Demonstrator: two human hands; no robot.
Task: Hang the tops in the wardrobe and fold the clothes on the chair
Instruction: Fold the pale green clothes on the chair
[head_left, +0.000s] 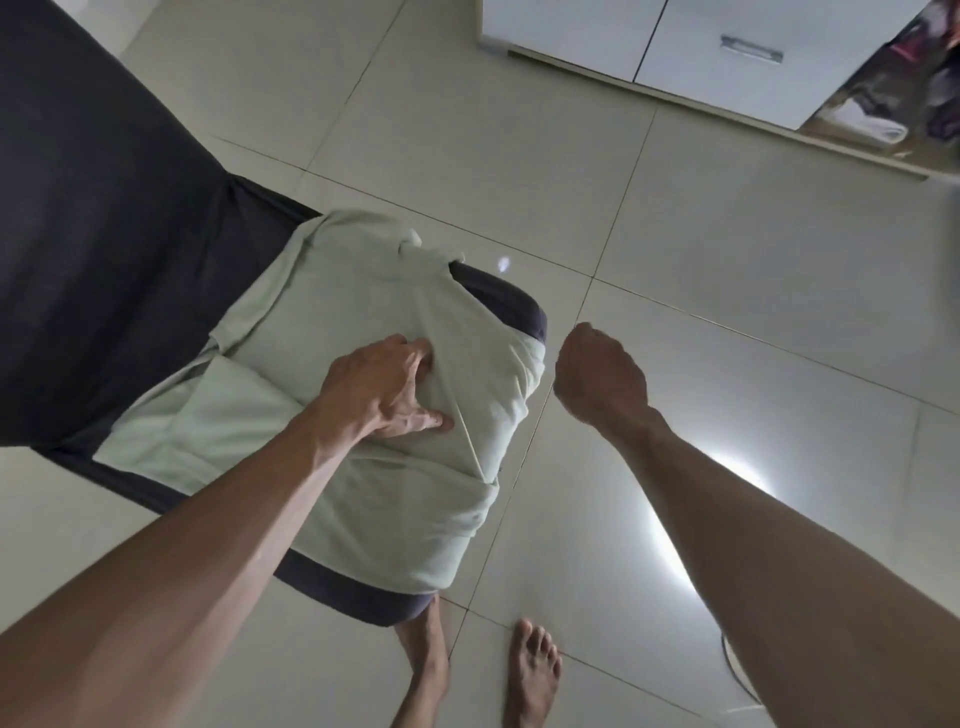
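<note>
Head view: pale glossy floor tiles (727, 291) with thin dark grout lines, bright light glare on the right side. White wardrobe (649, 47) at top right, doors closed, one metal handle (751, 48) visible; its base edge runs diagonally down to the right. Far top right, blurred dark and white items, unclear what they are.

Dark chair (104, 234) fills the left side, backrest at upper left, seat extending toward bottom centre. Pale green garment (322, 322) lies folded over on the seat, covers most of it, dark seat rim showing at the near and far corners. Garment's right edge hangs over the seat's right edge, bunched fold near the front corner.

Left hand (379, 384) presses down on the garment's middle, fingers spread and curled into the cloth, thumb flat on the fabric; a pressing contact, not a clamp. Right hand (597, 374) sits in the air just beside the seat's right edge, curled into a loose fist, holding nothing visible, not touching the cloth.

Two bare feet (530, 670) on the tiles at bottom centre, the left one partly under the seat's front corner. Open floor between chair and wardrobe, and to the right of the chair.
</note>
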